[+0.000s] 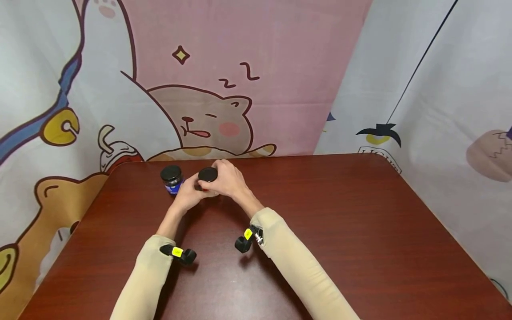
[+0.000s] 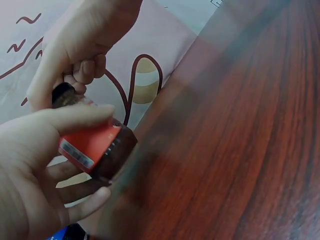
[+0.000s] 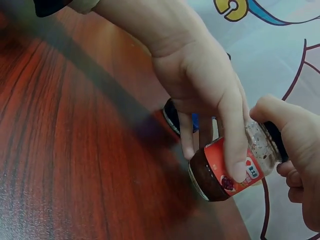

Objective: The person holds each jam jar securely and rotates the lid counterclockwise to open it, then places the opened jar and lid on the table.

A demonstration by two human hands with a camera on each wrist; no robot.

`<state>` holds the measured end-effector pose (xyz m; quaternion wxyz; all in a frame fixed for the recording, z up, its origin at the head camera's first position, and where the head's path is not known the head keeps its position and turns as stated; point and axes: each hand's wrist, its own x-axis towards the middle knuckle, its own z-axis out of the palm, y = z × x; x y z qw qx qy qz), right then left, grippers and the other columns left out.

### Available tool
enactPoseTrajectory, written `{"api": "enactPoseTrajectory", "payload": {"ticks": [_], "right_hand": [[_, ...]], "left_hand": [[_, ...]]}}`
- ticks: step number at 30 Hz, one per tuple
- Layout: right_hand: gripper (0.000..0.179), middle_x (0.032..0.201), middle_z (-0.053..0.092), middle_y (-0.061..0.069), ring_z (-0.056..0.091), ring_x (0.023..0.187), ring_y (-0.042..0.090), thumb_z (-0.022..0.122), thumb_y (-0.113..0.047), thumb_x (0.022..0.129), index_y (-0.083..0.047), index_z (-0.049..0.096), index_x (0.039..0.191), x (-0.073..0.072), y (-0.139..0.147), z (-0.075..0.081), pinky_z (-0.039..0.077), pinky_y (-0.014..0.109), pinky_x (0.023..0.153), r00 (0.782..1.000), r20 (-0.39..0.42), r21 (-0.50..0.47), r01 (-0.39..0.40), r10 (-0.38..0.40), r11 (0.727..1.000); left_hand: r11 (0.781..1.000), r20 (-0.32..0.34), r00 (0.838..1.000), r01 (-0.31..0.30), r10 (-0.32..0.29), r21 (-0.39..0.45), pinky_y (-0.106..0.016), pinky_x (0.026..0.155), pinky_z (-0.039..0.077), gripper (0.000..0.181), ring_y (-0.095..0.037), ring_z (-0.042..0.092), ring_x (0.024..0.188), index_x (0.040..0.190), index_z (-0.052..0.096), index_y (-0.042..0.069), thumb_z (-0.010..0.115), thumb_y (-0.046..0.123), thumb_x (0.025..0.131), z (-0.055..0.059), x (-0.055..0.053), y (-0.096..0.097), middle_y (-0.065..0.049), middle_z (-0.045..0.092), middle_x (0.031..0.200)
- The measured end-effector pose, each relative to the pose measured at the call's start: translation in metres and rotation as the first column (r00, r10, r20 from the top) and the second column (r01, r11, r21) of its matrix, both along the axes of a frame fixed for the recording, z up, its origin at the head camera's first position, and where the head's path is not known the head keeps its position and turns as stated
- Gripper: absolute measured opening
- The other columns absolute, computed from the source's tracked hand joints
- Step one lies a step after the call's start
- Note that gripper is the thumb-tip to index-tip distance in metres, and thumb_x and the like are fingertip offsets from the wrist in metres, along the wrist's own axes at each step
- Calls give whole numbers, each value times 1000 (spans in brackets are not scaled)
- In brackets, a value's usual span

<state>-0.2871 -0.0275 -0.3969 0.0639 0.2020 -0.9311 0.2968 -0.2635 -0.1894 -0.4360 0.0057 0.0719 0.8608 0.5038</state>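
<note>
A glass jar (image 3: 209, 178) with a red label, dark brown contents and a black lid (image 1: 208, 174) is held between both hands near the far side of the table. My left hand (image 1: 188, 193) grips the jar's body, thumb across the red label (image 2: 92, 142) and fingers on the other side. My right hand (image 1: 231, 179) grips the black lid from above, its fingers curled round the rim. In the right wrist view the jar's upper glass shows smears of the contents. Just left of my left hand stands a second jar (image 1: 172, 175) with a black lid and a blue label.
The dark red-brown wooden table (image 1: 320, 231) reaches to a cloth backdrop (image 1: 288, 89) printed with cartoon animals, at its far edge and sides. Each sleeve bears a small black wrist camera (image 1: 188, 256) on a strap.
</note>
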Motion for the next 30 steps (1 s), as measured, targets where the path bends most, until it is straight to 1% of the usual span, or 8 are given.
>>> {"api": "enactPoseTrajectory", "payload": {"ticks": [4,9,15,19,23,27,30], "right_hand": [[52,100,64,1,60,86,13,79,-50,77,-11,63,107,2,4,4,52,26,75,999,-32,-65,-13,11,998],[49,95,64,-2,60,84,11,78,-51,76,-13,62,104,4,9,12,51,25,72,998,-56,-116,-24,18,993],[46,89,63,-4,59,78,11,76,-53,76,-15,63,98,7,17,20,49,24,67,994,-109,-153,-28,11,988],[45,87,64,-4,60,76,11,75,-54,76,-16,64,97,11,23,26,49,25,66,991,-137,-173,-28,4,985],[46,87,64,-3,59,76,11,75,-53,75,-15,64,99,17,31,32,48,25,67,986,-169,-188,-33,1,982],[44,83,61,-3,56,73,12,76,-51,75,-14,65,98,23,41,38,46,25,65,977,-212,-213,-45,-1,976],[43,79,58,-2,54,71,12,77,-49,75,-14,65,98,29,50,43,44,25,63,973,-233,-238,-61,4,969]], "left_hand": [[999,-26,1000,-4,6,49,-49,104,45,63,-29,58,119,136,57,11,84,25,81,2,2,2,-13,64,132],[995,-51,999,5,0,99,-39,95,44,63,-26,55,112,137,56,13,83,22,81,7,4,5,-12,63,132],[988,-53,998,32,-24,153,-33,90,46,61,-22,55,108,138,55,10,81,15,83,16,8,14,-14,62,132],[991,-69,997,30,-22,127,-31,85,48,57,-22,55,103,135,57,9,81,18,84,23,13,20,-14,64,127],[995,-115,993,17,-6,96,-30,76,48,50,-23,56,92,126,62,12,83,25,82,30,18,25,-13,67,113],[998,-178,984,3,9,67,-29,69,46,47,-24,54,84,119,65,13,86,27,79,36,24,33,-13,65,99],[999,-225,974,-7,17,46,-28,69,47,47,-22,56,84,116,67,13,87,27,76,41,28,40,-9,65,98]]}}
